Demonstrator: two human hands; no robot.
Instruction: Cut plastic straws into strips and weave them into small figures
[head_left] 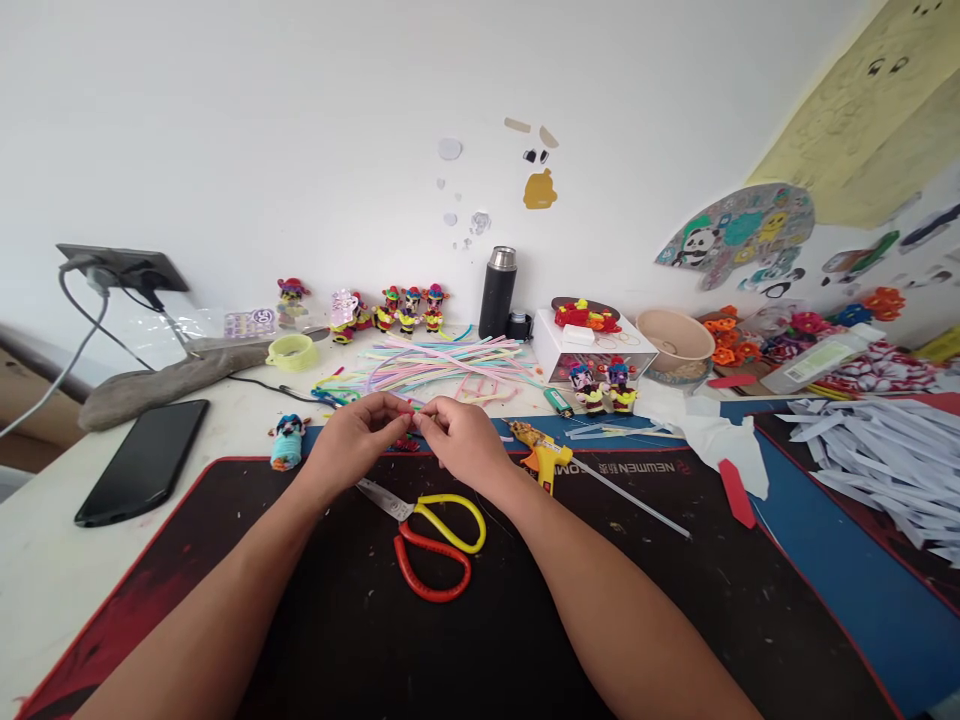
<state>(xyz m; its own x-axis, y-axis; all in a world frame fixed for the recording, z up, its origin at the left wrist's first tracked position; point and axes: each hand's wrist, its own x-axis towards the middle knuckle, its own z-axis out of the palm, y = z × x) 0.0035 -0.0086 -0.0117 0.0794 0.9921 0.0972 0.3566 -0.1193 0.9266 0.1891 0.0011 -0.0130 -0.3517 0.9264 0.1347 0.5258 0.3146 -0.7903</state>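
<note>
My left hand (pixel 356 440) and my right hand (pixel 466 442) meet fingertip to fingertip over the mat's far edge. Both are closed in a pinch. A hint of red shows between the fingertips, but the fingers hide what it is. Just beneath them a small dark-red piece (pixel 406 443) lies on the mat. Nearer me rest scissors (pixel 439 545) with one yellow and one red handle loop. Right of my right hand lies a yellow glue gun (pixel 546 460) with a glue stick (pixel 634 498) at its back. A small light-blue figure (pixel 287 442) stands left of my left hand.
Pastel pipe cleaners (pixel 450 362) lie heaped behind my hands. A black thermos (pixel 497 295), a white box (pixel 592 345) and several finished figures (pixel 411 310) line the wall. A phone (pixel 142 462) lies at left, white paper strips (pixel 885 470) at right.
</note>
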